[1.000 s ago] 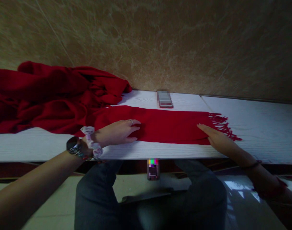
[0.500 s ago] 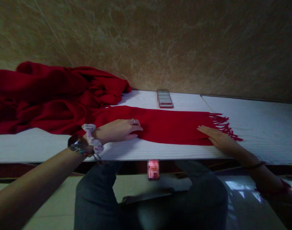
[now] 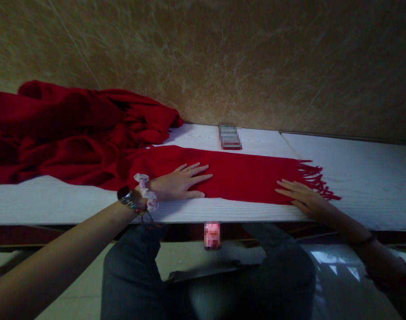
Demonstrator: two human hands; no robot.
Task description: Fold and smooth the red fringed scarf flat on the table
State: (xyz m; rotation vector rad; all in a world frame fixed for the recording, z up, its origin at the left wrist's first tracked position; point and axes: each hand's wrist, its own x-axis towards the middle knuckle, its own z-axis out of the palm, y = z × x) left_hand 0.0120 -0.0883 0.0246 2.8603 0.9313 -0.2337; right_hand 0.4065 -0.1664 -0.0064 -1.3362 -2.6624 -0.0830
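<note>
A red scarf [image 3: 243, 173] lies along a white wood-grain table, its right part smooth and narrow and ending in a fringe. Toward the left it runs into a rumpled heap of red cloth. My left hand [image 3: 181, 181] rests on the flat part with its fingers spread, the thumb near the scarf's front edge. Close to the fringe, my right hand [image 3: 298, 195] lies with outstretched fingers on the scarf's front right corner. Neither hand grips the fabric.
Behind the scarf, a small blurred rectangular object [image 3: 230, 137] sits by the brown marbled wall [image 3: 203, 62]. Another blurred pink-red item [image 3: 212, 235] shows just below the table's front edge [image 3: 176, 221], between my knees.
My left hand has slid a little to the right and its fingers have spread flat. The scarf's fringed end has shifted slightly right. My right hand has moved slightly, its fingers now more apart.
</note>
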